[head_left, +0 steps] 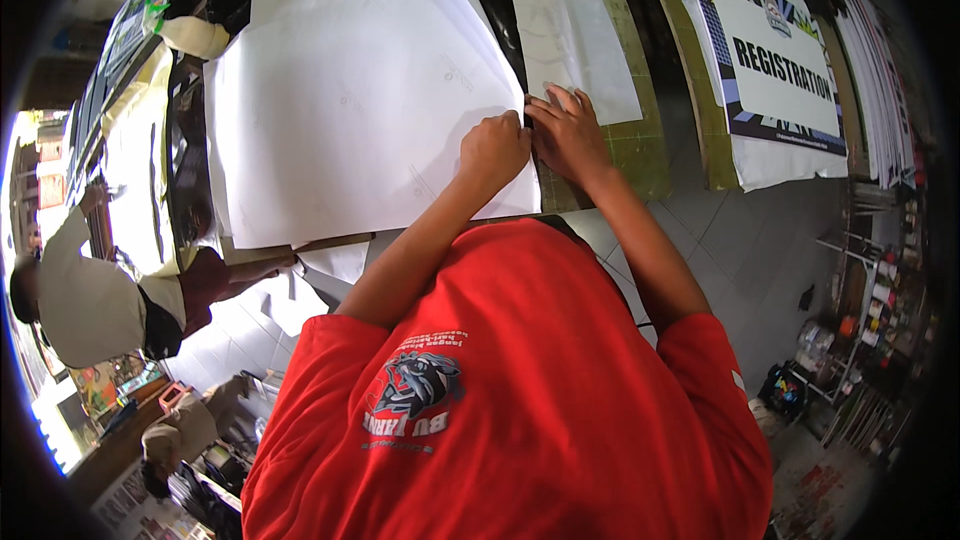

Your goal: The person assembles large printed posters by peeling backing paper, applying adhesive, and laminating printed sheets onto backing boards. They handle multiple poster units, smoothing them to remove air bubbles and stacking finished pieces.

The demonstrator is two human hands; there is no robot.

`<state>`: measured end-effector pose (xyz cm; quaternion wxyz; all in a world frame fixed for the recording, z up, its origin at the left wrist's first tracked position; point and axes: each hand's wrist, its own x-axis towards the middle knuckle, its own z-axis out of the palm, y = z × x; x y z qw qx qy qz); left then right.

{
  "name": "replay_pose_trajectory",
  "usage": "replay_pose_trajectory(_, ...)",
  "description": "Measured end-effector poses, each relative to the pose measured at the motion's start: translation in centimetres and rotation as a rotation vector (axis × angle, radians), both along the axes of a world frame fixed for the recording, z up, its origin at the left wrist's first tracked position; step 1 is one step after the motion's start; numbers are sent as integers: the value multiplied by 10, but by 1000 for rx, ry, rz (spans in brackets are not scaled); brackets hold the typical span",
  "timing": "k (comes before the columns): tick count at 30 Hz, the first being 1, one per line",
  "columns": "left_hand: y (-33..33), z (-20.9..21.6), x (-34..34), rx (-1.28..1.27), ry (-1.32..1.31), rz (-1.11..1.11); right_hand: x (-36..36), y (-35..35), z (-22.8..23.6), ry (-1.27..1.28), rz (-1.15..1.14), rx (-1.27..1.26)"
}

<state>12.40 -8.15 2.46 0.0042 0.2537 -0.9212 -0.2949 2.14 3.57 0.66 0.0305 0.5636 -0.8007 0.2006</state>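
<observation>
A large white sheet (350, 110) with faint grey marks lies over the table in front of me. My left hand (494, 152) is closed in a fist-like pinch at the sheet's right edge. Right beside it, my right hand (570, 138) has its thumb side pinched against the same edge, while its other fingers are bent further out. What sits between those right fingertips is too small to make out. Beyond the hands, a black strip (494, 15) runs along the sheet, with a paler white sheet (575, 35) to its right.
A green cutting mat (650, 155) shows under the sheets. Farther right lies a printed sign board (780, 55) on another table. A white bottle (193, 36) stands at the far left corner. A person in a white top (85, 310) is at the left; another (185, 435) is lower left.
</observation>
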Motion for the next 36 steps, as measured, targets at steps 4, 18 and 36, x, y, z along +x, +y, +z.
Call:
replay_pose_trajectory(4, 6, -8, 1, -4, 60, 65, 0, 0, -5, 44, 7, -18)
replay_pose_trajectory(18, 22, -21, 9, 8, 49, 210, 4, 12, -1, -25, 60, 91)
replay_pose_trajectory(36, -5, -17, 36, 42, 234, 263, -7, 19, -8, 41, 135, 144)
